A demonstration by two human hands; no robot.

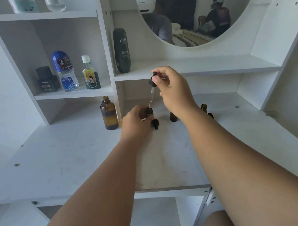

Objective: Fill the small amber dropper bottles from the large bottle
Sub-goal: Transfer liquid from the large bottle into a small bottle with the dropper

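The large amber bottle (pixel 109 114) stands open on the white desk (pixel 65 163), left of my hands. My left hand (pixel 136 122) grips a small amber dropper bottle (pixel 149 111) upright on the desk. My right hand (pixel 171 88) pinches a black-capped dropper (pixel 152 87) by its bulb, with the glass tip right above that bottle's mouth. A loose black dropper cap (pixel 155 123) lies just in front. Another small amber bottle (pixel 173 116) stands behind my right wrist, and two more (pixel 204 107) sit partly hidden to its right.
On the shelf at the left stand a black perfume bottle (pixel 47 80), a blue roll-on (pixel 64 71) and a green bottle (pixel 90 74). A tall dark tube (pixel 121 50) stands on the ledge under the round mirror (pixel 196 6). Upright shelf panels close in behind.
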